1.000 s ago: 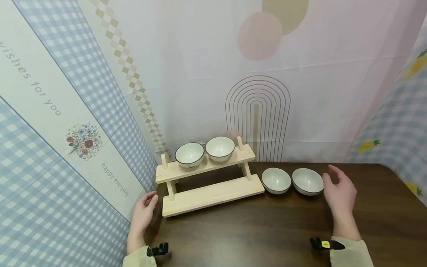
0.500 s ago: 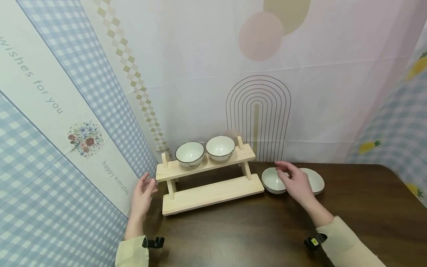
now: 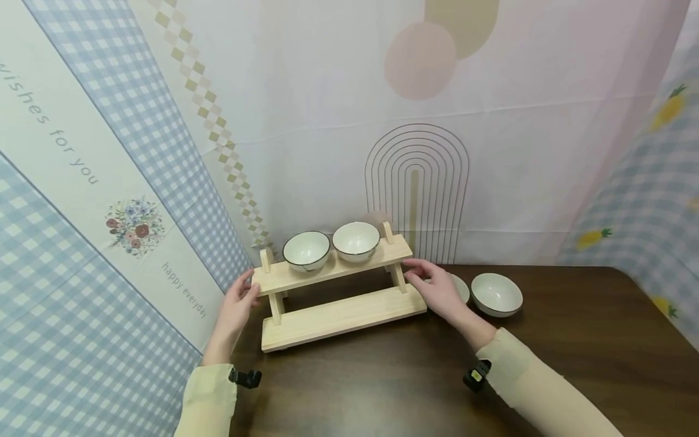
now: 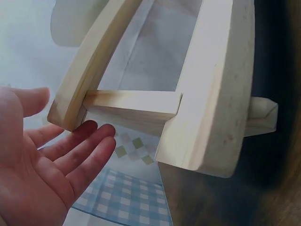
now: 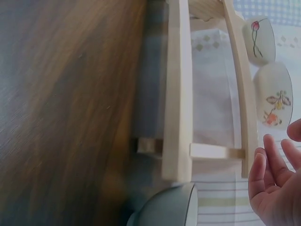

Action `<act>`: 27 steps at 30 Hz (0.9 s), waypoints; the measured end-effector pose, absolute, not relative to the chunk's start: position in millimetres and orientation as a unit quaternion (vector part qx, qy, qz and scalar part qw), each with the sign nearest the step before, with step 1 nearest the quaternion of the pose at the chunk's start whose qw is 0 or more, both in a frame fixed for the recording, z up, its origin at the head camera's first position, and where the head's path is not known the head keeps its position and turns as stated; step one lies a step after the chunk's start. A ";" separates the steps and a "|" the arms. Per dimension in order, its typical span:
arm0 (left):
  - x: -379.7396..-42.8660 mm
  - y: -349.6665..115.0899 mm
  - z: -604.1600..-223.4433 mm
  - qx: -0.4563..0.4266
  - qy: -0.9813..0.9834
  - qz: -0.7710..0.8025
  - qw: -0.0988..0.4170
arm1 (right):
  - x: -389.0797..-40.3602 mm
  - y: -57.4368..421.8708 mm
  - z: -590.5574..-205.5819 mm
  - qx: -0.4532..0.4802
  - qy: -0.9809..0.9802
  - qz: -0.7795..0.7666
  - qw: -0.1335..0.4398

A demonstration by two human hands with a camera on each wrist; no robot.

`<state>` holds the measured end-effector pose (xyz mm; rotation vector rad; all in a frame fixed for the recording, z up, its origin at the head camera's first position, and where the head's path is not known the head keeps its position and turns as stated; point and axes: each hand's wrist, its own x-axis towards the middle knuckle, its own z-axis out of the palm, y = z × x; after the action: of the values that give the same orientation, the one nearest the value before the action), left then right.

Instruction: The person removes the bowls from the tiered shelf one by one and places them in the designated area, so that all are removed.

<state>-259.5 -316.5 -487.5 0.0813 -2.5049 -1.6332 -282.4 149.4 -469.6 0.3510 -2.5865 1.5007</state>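
A pale wooden rack (image 3: 344,315) with two boards stands on the dark brown worktop (image 3: 355,388), low in the head view and just left of centre, its right end higher in the frame than its left. At the left end of its upper board (image 3: 327,274) is the person's left hand (image 3: 235,306), released and grasping nothing: in the left wrist view its palm shows, the fingers reach loosely to the board's end and the thumb stands apart. The right hand (image 3: 439,292) is at the opposite end of that board, also released, its fingers slightly bent; the right wrist view puts their tips just beside the wood, and whether they touch it cannot be told.

On the upper board a left bowl (image 3: 306,250) and a right bowl (image 3: 356,240) sit upright side by side, white inside with dark rims; the right wrist view shows flowers painted on their outer walls. Right of the rack, on the worktop, a third bowl (image 3: 462,289) is partly hidden by the right hand, and a fourth bowl (image 3: 496,294) sits beside it in full view.

A blue checked cloth (image 3: 180,152) fills the left of the frame, and a pale backdrop (image 3: 317,121) with an arch print (image 3: 417,194) rises behind the rack
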 end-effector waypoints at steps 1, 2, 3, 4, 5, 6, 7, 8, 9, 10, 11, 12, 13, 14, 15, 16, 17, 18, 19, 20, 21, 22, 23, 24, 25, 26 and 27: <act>-261.0 -317.8 -486.8 0.027 -0.835 -0.545 0.071 | -283.2 145.8 -468.2 0.117 -0.855 0.502 0.064; -262.3 -319.1 -485.9 0.026 -0.833 -0.549 0.066 | -284.0 142.4 -466.9 0.116 -0.853 0.504 0.064; -263.4 -320.4 -485.0 0.025 -0.830 -0.554 0.059 | -284.6 139.4 -465.5 0.114 -0.852 0.507 0.064; -264.5 -322.1 -484.4 0.023 -0.828 -0.558 0.053 | -285.1 136.5 -464.5 0.113 -0.851 0.509 0.065; -265.5 -323.5 -483.9 0.022 -0.823 -0.565 0.050 | -285.7 134.0 -463.5 0.112 -0.850 0.511 0.066; -266.7 -325.3 -483.5 0.022 -0.818 -0.573 0.046 | -285.7 131.6 -462.3 0.111 -0.849 0.512 0.067; -267.4 -326.6 -482.9 0.023 -0.812 -0.582 0.044 | -285.7 129.4 -461.1 0.112 -0.849 0.513 0.068; -268.0 -327.9 -482.4 0.024 -0.806 -0.590 0.040 | -285.5 127.1 -459.9 0.113 -0.847 0.514 0.069; -268.7 -329.3 -482.2 0.025 -0.804 -0.593 0.038 | -285.0 124.8 -458.5 0.114 -0.847 0.515 0.069; -269.3 -330.5 -481.7 0.025 -0.800 -0.598 0.038 | -284.5 122.6 -457.2 0.115 -0.846 0.517 0.069; -269.9 -331.7 -481.2 0.027 -0.797 -0.603 0.036 | -284.0 120.4 -455.9 0.115 -0.845 0.517 0.068; -270.5 -332.9 -480.8 0.027 -0.794 -0.606 0.035 | -283.2 118.1 -454.5 0.114 -0.845 0.518 0.068; -270.7 -333.8 -480.3 0.027 -0.790 -0.611 0.032 | -283.1 116.0 -454.0 0.113 -0.844 0.520 0.066; -270.8 -334.7 -479.8 0.027 -0.788 -0.615 0.029 | -283.0 113.7 -453.4 0.110 -0.844 0.522 0.065; -271.2 -335.8 -479.6 0.026 -0.787 -0.616 0.026 | -282.9 111.7 -452.9 0.108 -0.843 0.522 0.064; -271.2 -336.5 -479.1 0.026 -0.784 -0.619 0.023 | -283.0 109.6 -452.8 0.104 -0.842 0.525 0.064; -271.3 -337.1 -479.0 0.026 -0.783 -0.621 0.020 | -283.2 107.6 -452.8 0.099 -0.841 0.528 0.065; -271.4 -337.5 -478.9 0.026 -0.782 -0.623 0.019 | -283.5 105.6 -452.7 0.095 -0.840 0.531 0.065; -271.5 -337.9 -478.7 0.027 -0.781 -0.624 0.017 | -284.1 103.9 -453.0 0.089 -0.838 0.535 0.064; -271.5 -337.9 -478.5 0.029 -0.781 -0.624 0.016 | -284.5 102.0 -452.6 0.083 -0.835 0.541 0.063; -271.6 -337.7 -478.5 0.031 -0.781 -0.624 0.015 | -284.9 100.2 -452.0 0.075 -0.832 0.546 0.062; -271.6 -337.2 -478.4 0.033 -0.780 -0.624 0.014 | -285.5 98.5 -451.6 0.069 -0.829 0.551 0.062; -271.5 -336.4 -478.2 0.034 -0.780 -0.625 0.013 | -286.3 96.8 -450.7 0.061 -0.827 0.556 0.061; -271.4 -335.6 -478.0 0.036 -0.779 -0.625 0.013 | -287.2 95.1 -449.9 0.054 -0.824 0.561 0.060; -271.3 -334.8 -477.8 0.038 -0.780 -0.625 0.011 | -288.1 93.5 -448.9 0.047 -0.821 0.565 0.060; -271.1 -333.8 -477.6 0.039 -0.780 -0.624 0.010 | -288.9 92.0 -447.7 0.041 -0.820 0.568 0.061; -270.9 -332.7 -477.4 0.040 -0.780 -0.624 0.009 | -290.0 90.5 -446.6 0.037 -0.819 0.570 0.060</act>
<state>-270.9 -332.7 -477.4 0.1240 -2.4364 -1.9501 -290.0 90.5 -446.6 0.1117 -2.4782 1.7255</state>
